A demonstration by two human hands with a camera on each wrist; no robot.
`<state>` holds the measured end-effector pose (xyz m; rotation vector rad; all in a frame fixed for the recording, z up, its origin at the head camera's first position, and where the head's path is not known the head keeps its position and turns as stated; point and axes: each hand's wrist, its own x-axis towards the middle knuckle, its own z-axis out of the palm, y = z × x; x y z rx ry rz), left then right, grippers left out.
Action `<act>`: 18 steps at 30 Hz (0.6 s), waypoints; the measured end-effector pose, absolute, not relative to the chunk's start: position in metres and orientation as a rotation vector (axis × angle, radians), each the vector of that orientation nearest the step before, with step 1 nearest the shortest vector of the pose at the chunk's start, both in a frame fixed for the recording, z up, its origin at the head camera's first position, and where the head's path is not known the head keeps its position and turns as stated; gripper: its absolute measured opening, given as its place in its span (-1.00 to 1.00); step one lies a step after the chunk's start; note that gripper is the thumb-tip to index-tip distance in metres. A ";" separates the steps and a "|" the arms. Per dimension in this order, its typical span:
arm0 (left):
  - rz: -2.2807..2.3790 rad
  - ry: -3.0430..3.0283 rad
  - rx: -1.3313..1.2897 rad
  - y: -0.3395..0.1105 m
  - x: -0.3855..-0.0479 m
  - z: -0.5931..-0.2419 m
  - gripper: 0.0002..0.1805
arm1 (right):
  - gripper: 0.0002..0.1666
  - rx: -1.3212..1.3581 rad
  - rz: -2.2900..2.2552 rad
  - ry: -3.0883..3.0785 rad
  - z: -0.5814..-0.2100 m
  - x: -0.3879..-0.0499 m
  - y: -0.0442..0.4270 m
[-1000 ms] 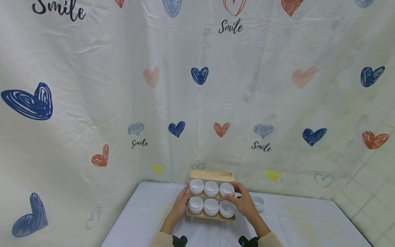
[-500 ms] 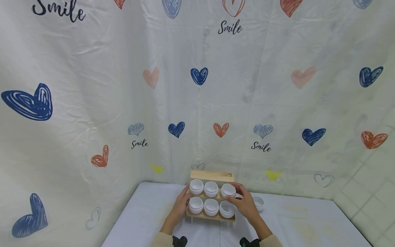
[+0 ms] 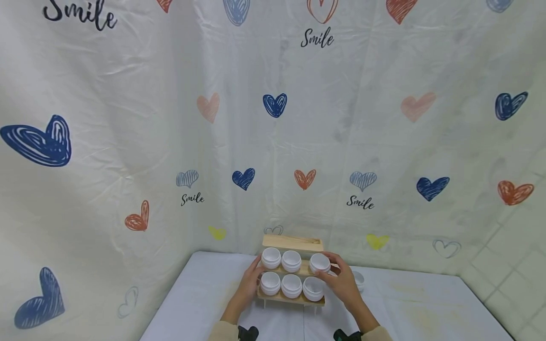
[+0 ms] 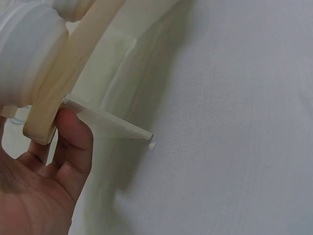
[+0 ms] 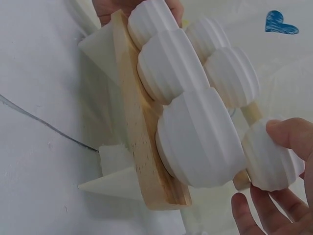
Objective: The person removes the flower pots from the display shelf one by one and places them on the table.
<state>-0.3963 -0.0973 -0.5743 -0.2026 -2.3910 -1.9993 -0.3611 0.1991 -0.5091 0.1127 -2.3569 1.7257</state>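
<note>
A tiered wooden rack on pale supports holds small white cups in two rows. My left hand grips the rack's left end; in the left wrist view its fingers curl round the end of a wooden board, beside a clear support. My right hand pinches the right-hand cup of the back row. In the right wrist view the thumb lies on that ribbed cup, with fingers below it. This cup overhangs the rack's right end. Two cups stand left of it, several in the front row.
Another white cup sits on the table right of the rack, partly behind my right hand. A bare wooden top tier rises at the rack's back. The white table meets a heart-printed curtain behind.
My right hand has shifted slightly right with the back-row cup, widening the gap to its neighbour. The left hand and the rack have stayed in place.
</note>
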 end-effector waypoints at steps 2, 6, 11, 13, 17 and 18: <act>-1.996 -2.394 -0.201 -0.097 -0.397 -0.574 -0.32 | -0.19 0.122 1.724 -2.351 -0.509 -0.360 0.199; -1.991 -2.397 -0.201 -0.097 -0.398 -0.575 -0.31 | -0.20 0.136 1.727 -2.339 -0.510 -0.360 0.200; -1.982 -2.395 -0.207 -0.097 -0.398 -0.575 -0.32 | -0.20 0.127 1.758 -2.333 -0.512 -0.361 0.201; -1.982 -2.395 -0.207 -0.097 -0.398 -0.575 -0.32 | -0.21 0.124 1.773 -2.322 -0.513 -0.360 0.201; -2.000 -2.394 -0.200 -0.097 -0.397 -0.574 -0.31 | -0.21 0.124 1.781 -2.307 -0.514 -0.360 0.202; -2.004 -2.393 -0.199 -0.097 -0.397 -0.574 -0.31 | -0.21 0.126 1.783 -2.307 -0.514 -0.359 0.202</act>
